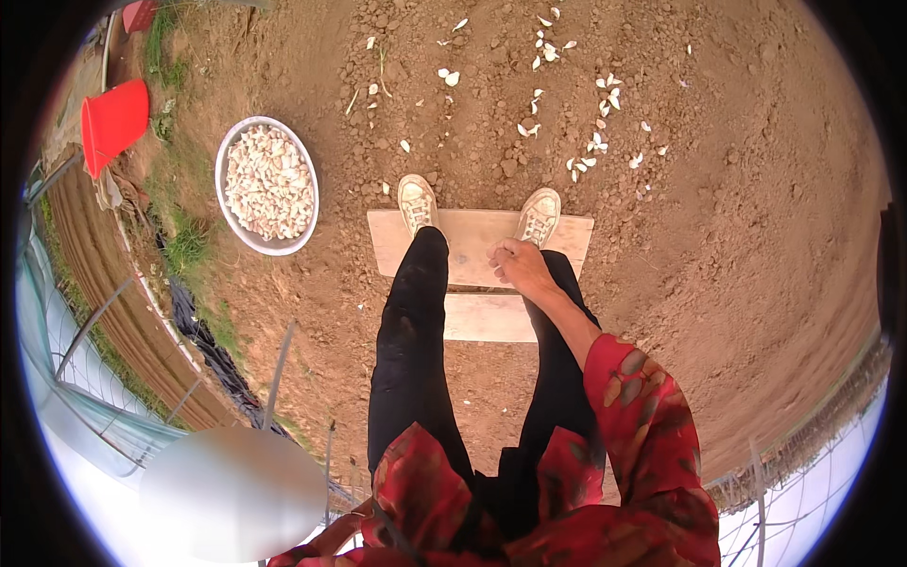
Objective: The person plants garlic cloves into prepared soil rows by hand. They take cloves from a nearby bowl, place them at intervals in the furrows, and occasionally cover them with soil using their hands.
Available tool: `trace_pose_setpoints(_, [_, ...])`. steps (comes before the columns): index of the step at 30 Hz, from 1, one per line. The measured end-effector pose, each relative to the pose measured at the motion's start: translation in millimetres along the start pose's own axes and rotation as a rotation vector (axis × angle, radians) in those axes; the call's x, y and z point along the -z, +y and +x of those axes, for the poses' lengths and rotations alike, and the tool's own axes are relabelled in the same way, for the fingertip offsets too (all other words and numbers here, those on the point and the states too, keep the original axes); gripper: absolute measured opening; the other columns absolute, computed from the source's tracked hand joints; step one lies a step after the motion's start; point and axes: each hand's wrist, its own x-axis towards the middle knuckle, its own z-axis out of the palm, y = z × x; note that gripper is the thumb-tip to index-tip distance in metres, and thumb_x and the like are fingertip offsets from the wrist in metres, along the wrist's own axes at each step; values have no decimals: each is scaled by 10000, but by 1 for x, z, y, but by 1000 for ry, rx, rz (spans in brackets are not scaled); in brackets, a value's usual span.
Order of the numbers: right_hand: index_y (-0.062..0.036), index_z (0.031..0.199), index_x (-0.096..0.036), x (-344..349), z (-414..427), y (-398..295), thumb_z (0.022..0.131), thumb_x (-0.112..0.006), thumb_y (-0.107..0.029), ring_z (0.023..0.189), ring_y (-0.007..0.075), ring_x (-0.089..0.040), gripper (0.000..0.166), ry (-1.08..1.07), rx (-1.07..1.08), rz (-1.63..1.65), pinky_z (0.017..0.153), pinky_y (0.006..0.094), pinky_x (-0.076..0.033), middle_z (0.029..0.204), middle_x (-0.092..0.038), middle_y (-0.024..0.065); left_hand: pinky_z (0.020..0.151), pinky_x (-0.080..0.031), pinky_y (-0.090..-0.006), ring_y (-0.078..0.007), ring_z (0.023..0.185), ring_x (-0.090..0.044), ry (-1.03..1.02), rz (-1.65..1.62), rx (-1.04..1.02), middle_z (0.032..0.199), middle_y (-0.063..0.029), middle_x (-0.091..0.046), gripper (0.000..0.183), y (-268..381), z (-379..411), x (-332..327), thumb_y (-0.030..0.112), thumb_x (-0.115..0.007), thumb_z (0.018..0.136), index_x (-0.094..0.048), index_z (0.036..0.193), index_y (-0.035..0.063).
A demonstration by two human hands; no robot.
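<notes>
My right hand [521, 266] hangs over my right shin, just behind the right shoe [541, 212], with its fingers curled in and no object showing in it. Under both shoes lies a wooden board [482, 237], and a second wooden board [489, 317] is right behind it. At the bottom edge, part of my left hand or wrist [347, 528] shows beside my red patterned shirt; its fingers are hidden. Ahead of my feet, white garlic cloves [549, 51] lie scattered on loose soil [496, 106]. A pale oval basin [220, 177] full of garlic cloves [269, 184] stands to the left.
A red bucket [117, 124] lies tilted at the far left, near grass tufts [186, 244]. Black plastic sheeting [202, 340] runs along the plot's left side. Thin metal poles [278, 375] stand near it. Wire fencing [786, 524] is at the lower right.
</notes>
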Motion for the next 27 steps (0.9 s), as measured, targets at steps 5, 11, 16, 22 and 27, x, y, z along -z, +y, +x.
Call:
trace_pose_setpoints(5, [-18,822,-618,31,117,-18,802,-488,-167,712,323,-614,199,71,166,-268,693,379,-480,765,-632,166,772,-468,-384,-341,919,-580,25,-122,16,993,-195,-595,244,21,45,1,72,-546,792,-569,1031,26])
trace_pose_setpoints(11, [0,807,-585,44,207,-76,809,-471,-97,727,350,-611,149,93,567,-693,690,432,-473,743,-611,193,763,-474,-385,-335,899,-589,-1,-198,-5,980,-188,-604,243,47,132,0,87,-551,797,-572,1031,28])
trace_pose_setpoints(16, [25,785,-547,30,277,-91,811,-448,-57,647,335,-603,131,-104,595,-782,641,440,-474,686,-585,207,755,-480,-385,-329,883,-597,11,-210,-22,968,-182,-611,243,77,205,7,100,-555,800,-575,1031,29])
trace_pose_setpoints(22, [-10,917,-586,36,339,-127,815,-487,-126,693,248,-585,183,-298,639,-938,677,406,-502,821,-614,154,746,-486,-386,-322,864,-606,66,-122,-127,955,-174,-619,243,106,292,25,115,-560,804,-578,1031,30])
trace_pose_setpoints(27, [-8,834,-542,51,327,-142,816,-462,-110,718,220,-512,130,-195,793,-1146,650,400,-475,884,-560,159,738,-492,-387,-317,848,-613,113,-1,-246,943,-168,-626,244,108,347,42,128,-564,808,-581,1031,31])
